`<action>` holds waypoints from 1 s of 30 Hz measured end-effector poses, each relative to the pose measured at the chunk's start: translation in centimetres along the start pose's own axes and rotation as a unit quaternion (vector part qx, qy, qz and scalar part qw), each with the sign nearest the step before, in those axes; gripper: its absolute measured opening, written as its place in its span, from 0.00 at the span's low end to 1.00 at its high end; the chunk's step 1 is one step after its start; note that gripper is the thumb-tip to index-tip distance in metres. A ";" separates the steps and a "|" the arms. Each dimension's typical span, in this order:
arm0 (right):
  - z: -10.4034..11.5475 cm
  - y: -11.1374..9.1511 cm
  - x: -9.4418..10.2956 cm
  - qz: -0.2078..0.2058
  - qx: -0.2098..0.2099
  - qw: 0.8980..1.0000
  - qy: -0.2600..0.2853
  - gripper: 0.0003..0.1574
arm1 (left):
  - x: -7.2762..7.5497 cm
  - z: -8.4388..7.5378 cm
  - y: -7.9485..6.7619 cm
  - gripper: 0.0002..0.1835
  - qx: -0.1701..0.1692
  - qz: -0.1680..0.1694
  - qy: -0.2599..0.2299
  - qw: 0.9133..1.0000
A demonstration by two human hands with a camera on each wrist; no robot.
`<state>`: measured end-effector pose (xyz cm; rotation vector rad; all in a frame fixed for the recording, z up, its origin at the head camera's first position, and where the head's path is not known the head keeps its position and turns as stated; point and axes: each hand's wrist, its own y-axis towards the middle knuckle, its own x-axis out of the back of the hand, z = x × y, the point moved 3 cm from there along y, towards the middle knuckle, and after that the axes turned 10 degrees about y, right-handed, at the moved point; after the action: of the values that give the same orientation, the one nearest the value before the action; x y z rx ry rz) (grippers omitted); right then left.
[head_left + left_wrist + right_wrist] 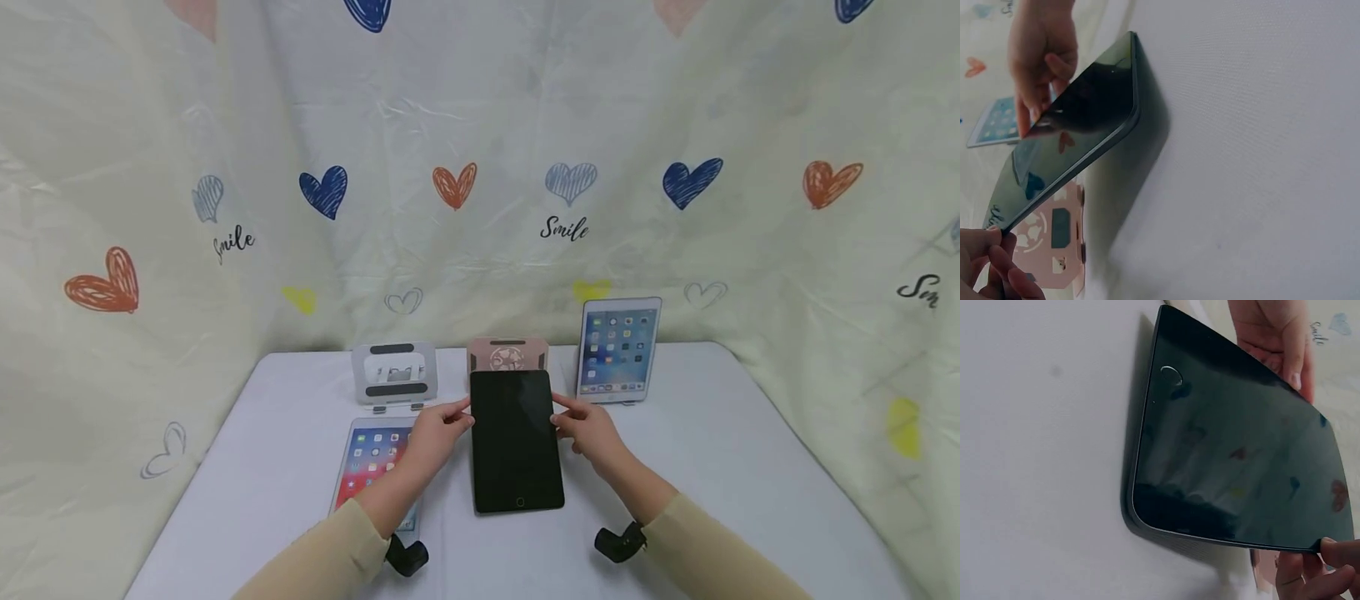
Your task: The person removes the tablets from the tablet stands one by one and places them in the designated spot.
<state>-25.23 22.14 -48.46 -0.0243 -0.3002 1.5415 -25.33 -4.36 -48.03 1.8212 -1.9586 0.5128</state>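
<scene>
A black tablet (516, 442) with a dark screen is held tilted between both hands, its home-button end toward the person. My left hand (442, 429) pinches its left edge near the upper half, thumb on the front. On the opposite edge, my right hand (592, 429) pinches with thumb and fingers. Behind the tablet stands a pink stand (507, 353) with a round cut-out pattern, its lower part hidden in the head view. In the left wrist view the tablet (1085, 125) slants above the table, casting a shadow; the pink stand (1047, 240) shows beyond it.
At the back left is a grey stand (395, 373) with dark pads. A white tablet with a lit screen (371, 454) lies in front of it, partly under the left forearm. Another white tablet (619, 350) stands upright at the back right. A heart-printed curtain (487, 267) hangs behind the table (750, 483).
</scene>
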 end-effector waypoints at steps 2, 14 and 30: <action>-0.2 -0.2 0.0 0.004 -0.004 1.000 -0.005 0.31 | -0.2 0.3 -0.1 0.19 0.006 0.009 0.001 1.000; -1.5 -1.1 -0.1 0.018 -0.048 0.998 -0.025 0.30 | -1.6 2.0 -1.2 0.25 0.055 0.056 0.031 0.996; -2.6 -1.0 -0.6 0.029 -0.071 0.996 -0.042 0.28 | -1.5 2.2 -2.7 0.37 0.083 0.142 0.063 0.984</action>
<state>-23.71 21.99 -50.87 -0.0816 -0.4793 1.5796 -22.68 -4.45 -50.75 1.5638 -2.1527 0.8837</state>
